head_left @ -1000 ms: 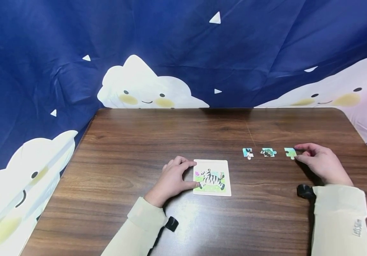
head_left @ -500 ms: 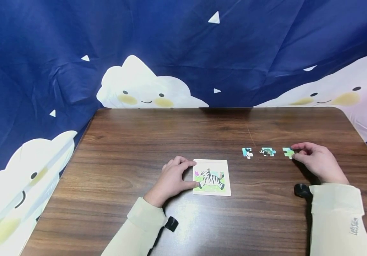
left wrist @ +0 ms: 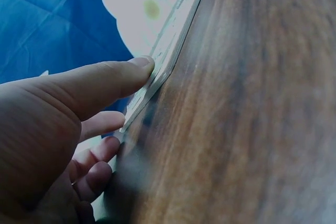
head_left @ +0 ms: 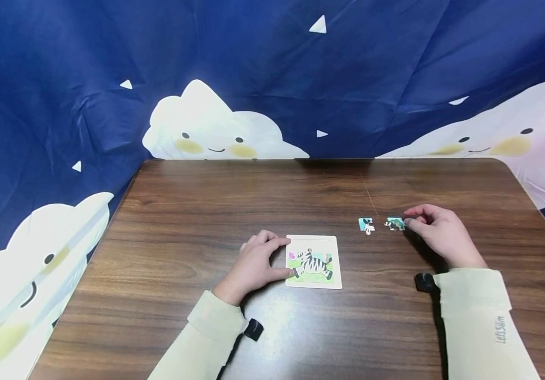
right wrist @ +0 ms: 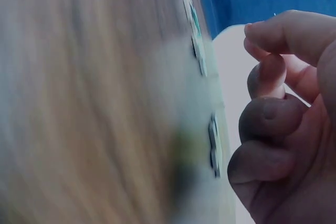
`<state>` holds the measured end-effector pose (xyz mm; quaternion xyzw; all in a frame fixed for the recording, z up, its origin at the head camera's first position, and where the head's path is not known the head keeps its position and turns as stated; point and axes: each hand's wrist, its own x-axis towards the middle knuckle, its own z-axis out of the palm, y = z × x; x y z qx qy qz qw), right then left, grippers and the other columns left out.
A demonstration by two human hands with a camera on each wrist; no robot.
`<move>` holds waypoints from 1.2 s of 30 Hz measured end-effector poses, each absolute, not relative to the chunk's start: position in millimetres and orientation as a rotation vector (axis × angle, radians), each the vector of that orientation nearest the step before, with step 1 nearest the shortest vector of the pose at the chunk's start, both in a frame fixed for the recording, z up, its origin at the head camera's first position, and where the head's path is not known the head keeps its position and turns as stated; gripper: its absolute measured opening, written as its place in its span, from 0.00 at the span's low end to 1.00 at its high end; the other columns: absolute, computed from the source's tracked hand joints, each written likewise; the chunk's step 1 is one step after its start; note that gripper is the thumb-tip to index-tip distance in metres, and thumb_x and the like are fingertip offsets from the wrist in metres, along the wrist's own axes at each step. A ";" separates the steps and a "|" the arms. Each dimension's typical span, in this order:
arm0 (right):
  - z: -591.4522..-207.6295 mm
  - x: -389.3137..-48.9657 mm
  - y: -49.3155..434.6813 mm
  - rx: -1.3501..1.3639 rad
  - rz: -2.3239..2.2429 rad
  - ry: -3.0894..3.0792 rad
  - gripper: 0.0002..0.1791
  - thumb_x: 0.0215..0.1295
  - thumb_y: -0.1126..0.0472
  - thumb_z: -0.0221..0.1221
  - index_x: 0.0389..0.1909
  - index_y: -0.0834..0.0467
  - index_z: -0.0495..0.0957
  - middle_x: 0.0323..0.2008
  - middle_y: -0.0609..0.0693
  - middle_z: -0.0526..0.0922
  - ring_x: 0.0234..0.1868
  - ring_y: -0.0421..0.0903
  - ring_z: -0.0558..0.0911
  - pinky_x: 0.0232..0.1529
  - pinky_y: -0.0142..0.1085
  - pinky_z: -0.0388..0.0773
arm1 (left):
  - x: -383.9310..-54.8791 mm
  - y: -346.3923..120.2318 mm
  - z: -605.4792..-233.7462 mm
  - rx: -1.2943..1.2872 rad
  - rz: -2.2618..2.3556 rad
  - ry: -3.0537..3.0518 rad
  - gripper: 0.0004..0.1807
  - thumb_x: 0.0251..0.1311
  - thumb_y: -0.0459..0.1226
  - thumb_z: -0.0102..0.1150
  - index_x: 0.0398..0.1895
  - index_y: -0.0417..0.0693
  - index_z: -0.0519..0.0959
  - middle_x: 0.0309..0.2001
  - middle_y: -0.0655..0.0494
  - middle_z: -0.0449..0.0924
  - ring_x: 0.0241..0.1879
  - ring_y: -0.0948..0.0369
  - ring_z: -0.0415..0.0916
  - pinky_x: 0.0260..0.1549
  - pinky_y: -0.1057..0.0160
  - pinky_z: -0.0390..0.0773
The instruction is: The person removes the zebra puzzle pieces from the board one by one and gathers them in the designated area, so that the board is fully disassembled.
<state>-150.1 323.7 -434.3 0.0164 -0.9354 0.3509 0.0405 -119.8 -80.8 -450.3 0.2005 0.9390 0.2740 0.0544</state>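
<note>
My left hand (head_left: 255,261) steadies the left edge of a square puzzle board (head_left: 312,243) with a zebra picture. Its straight thumb (left wrist: 107,80) rests on the board's face, and a finger touches the edge. Loosely curled, my right hand (head_left: 445,237) hovers at the right end of a puzzle piece (head_left: 394,224) with a green and teal print. Farther left lies a second puzzle piece (head_left: 366,226) in blue and white. Two flat pieces show in the right wrist view, the lower piece (right wrist: 216,145) being probably the one hidden by my hand in the head view.
A brown wood-grain table (head_left: 206,200) spreads under both arms, with glare near the front middle. Behind it hangs a blue cloth (head_left: 263,53) with white smiling clouds and triangles. Dark straps (head_left: 254,330) circle both wrists.
My right hand nudged the rightmost piece slightly left, then moved left to the middle piece. That rightmost piece is now out of sight in the head view. My left hand keeps its place.
</note>
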 end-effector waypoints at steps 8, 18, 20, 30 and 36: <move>-436.0 -153.8 298.0 0.159 1.076 -2.858 0.09 0.68 0.59 0.62 0.43 0.60 0.83 0.26 0.48 0.76 0.28 0.39 0.71 0.32 0.30 0.65 | -119.8 -80.9 -449.0 0.611 0.833 2.851 0.37 0.46 0.55 0.76 0.62 0.56 0.79 0.52 0.56 0.74 0.49 0.54 0.71 0.48 0.50 0.66; -434.8 -152.7 249.5 0.312 1.122 -2.917 0.06 0.64 0.61 0.64 0.40 0.57 0.84 0.24 0.45 0.74 0.26 0.41 0.72 0.31 0.34 0.67 | -119.9 -81.7 -448.6 0.621 0.844 2.843 0.38 0.45 0.55 0.76 0.62 0.56 0.79 0.51 0.55 0.74 0.49 0.54 0.71 0.47 0.50 0.67; -434.7 -151.9 241.9 0.344 1.130 -2.927 0.05 0.64 0.61 0.64 0.40 0.56 0.84 0.23 0.45 0.73 0.25 0.41 0.72 0.31 0.34 0.67 | -119.8 -81.8 -448.4 0.628 0.825 2.847 0.38 0.46 0.55 0.76 0.63 0.56 0.79 0.47 0.57 0.74 0.46 0.56 0.72 0.46 0.52 0.67; -432.9 -142.6 206.1 0.490 1.106 -2.981 0.04 0.63 0.61 0.65 0.38 0.53 0.83 0.22 0.42 0.70 0.24 0.41 0.70 0.31 0.35 0.67 | -120.9 -81.0 -447.5 0.556 0.762 2.803 0.36 0.49 0.57 0.73 0.63 0.58 0.78 0.22 0.74 0.70 0.21 0.71 0.66 0.24 0.66 0.68; -434.9 -136.4 187.6 0.586 1.179 -2.973 0.05 0.62 0.61 0.65 0.39 0.53 0.83 0.22 0.41 0.70 0.22 0.38 0.70 0.30 0.33 0.68 | -121.5 -80.9 -447.0 0.529 0.774 2.792 0.35 0.50 0.56 0.73 0.63 0.58 0.78 0.17 0.73 0.70 0.18 0.70 0.67 0.22 0.65 0.68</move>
